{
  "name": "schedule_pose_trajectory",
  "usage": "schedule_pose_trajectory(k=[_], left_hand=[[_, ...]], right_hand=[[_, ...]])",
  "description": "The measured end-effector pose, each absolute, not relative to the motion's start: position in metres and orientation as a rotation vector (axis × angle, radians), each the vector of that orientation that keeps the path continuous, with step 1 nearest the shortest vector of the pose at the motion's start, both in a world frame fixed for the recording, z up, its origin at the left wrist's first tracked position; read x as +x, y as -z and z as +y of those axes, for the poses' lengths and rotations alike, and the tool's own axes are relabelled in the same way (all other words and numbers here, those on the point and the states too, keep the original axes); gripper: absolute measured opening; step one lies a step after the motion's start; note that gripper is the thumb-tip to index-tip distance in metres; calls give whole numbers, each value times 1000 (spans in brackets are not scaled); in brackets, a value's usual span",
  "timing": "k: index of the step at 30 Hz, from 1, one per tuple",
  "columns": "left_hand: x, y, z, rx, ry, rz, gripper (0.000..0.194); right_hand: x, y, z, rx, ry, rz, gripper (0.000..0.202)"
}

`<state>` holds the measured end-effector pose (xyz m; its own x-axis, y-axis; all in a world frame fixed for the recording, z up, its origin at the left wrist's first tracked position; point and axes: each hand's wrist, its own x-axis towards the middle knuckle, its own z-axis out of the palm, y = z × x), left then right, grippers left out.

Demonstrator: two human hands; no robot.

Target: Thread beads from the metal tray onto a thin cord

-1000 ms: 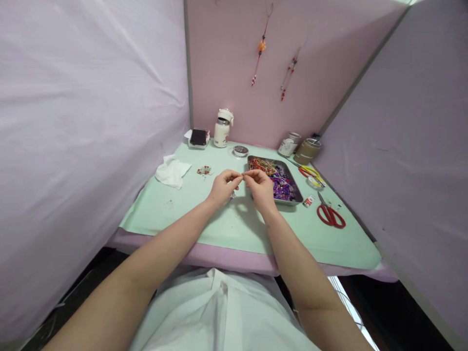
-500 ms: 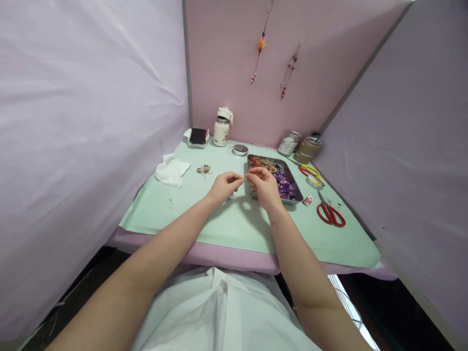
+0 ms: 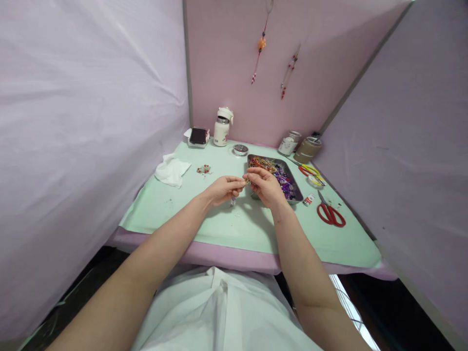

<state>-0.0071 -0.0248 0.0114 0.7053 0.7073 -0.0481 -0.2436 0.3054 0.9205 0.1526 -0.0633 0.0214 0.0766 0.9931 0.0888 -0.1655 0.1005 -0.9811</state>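
My left hand (image 3: 225,190) and my right hand (image 3: 267,187) meet above the table, fingertips almost touching. Both are closed in a pinch on a thin yellowish cord (image 3: 248,181), which shows between them. Below my left hand hangs a small strand of purple and clear beads (image 3: 233,201); whether it joins the cord is hidden by the fingers. Behind and partly under my right hand stands a metal tray (image 3: 300,199) of purple beads (image 3: 285,183) and tangled gold and red cords (image 3: 265,164).
Red scissors (image 3: 331,215), yellow-handled pliers (image 3: 310,170) and two jars (image 3: 288,143) are at right. A small beaded piece (image 3: 204,169), white tissue (image 3: 171,170), flask (image 3: 221,129), wire spool (image 3: 240,150) and dark box (image 3: 198,137) lie left and behind. Fabric walls enclose the table.
Both hands have drawn closer together and shifted slightly, the left one turning. The yellowish cord and the beads under the left hand show more clearly now.
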Motion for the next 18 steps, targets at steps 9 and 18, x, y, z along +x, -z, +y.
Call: schedule_pose_trajectory(k=[9, 18], left_hand=[[-13, -19, -29, 1021, -438, 434, 28], [-17, -17, -30, 1046, -301, 404, 31]], right_hand=[[154, -25, -69, -963, -1343, -1204, 30], [150, -22, -71, -960, -1334, -1320, 30]])
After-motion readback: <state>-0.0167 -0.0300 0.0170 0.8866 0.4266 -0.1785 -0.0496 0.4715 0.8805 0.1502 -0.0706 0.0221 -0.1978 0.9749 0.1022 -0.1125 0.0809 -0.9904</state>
